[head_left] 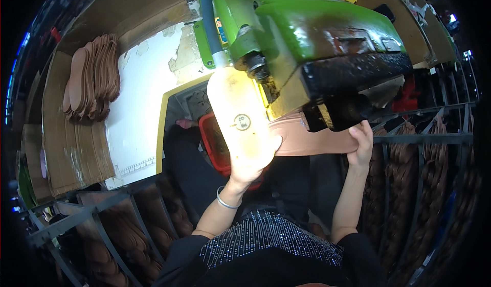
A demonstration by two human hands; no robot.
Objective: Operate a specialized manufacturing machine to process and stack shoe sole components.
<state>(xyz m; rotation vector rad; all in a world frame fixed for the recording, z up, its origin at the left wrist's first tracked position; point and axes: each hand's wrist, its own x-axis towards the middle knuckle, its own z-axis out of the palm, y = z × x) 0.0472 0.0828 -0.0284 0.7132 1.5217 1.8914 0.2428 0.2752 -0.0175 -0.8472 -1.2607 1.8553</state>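
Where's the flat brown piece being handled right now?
In the head view, the flat brown piece is just right of centre, beneath the front of the green machine, with the right hand holding its right end.

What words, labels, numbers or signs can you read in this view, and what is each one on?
Round dark mark on the glowing lamp-like head: characters show, but I won't copy them out.
Small orange-and-blue label on the green machine: too small to read.
Printed scale at the white tabletop's near edge: tick marks show; any numbers are too small.
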